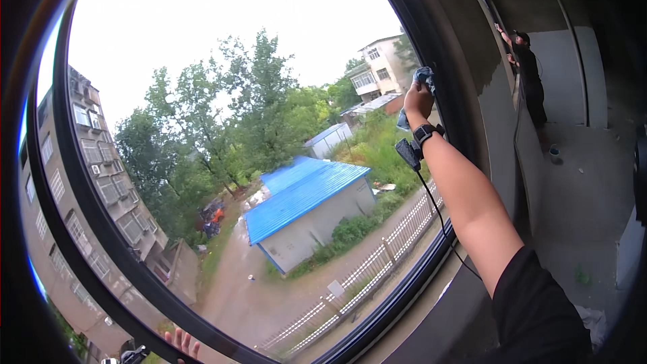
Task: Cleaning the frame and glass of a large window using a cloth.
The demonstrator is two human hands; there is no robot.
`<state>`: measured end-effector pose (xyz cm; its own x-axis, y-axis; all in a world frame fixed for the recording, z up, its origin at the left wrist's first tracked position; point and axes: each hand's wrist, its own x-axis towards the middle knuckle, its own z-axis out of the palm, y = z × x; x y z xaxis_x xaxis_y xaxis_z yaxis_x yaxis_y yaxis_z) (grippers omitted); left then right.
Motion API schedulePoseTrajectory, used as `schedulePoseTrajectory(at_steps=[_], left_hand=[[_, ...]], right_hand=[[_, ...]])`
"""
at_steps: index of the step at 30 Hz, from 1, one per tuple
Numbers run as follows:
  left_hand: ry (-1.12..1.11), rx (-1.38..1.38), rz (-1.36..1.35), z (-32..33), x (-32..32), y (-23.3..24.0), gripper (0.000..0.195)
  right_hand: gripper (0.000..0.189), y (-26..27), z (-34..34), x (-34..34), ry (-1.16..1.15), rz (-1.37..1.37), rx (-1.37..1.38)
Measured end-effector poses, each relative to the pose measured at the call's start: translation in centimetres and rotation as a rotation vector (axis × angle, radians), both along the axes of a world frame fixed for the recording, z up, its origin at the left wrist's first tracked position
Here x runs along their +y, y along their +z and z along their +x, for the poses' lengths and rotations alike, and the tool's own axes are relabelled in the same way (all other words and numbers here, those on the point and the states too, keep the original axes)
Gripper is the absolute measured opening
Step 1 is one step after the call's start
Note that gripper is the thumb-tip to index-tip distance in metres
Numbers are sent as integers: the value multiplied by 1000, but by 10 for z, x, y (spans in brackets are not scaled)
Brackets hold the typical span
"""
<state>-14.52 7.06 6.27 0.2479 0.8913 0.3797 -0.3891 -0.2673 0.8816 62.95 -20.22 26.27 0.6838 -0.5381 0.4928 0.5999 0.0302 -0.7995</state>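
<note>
My right hand is raised at the right side of a large window and grips a crumpled blue-grey cloth close to the dark window frame. A watch-like band and a small dark device with a black cable are on that wrist. At the bottom left, the fingers of my left hand show beside a dark upright bar of the frame, with nothing seen in them. The rest of that hand is cut off by the picture's edge.
A sill runs below the window. At the right, a person in black stands by another window, arms raised to it. A bucket stands on the concrete floor near them. Outside are trees, a blue-roofed shed and a fence.
</note>
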Motion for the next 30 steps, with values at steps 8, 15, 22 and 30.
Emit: schedulePoseTrajectory(at_steps=[8, 15, 22, 30], left_hand=[[-403, -75, 7, 34, -16, 12, 56], [-326, -73, 168, 65, -8, 5, 45], [-219, -151, 170, 64, -10, 3, 40], [-63, -60, 54, 23, 10, -27, 40]], right_hand=[[33, 158, -294, 81, 112, -231, -756], [33, 184, -494, 186, 223, -56, -1409], [29, 184, -541, 210, 130, -252, -1581], [50, 254, -403, 140, -249, -407, -1176]])
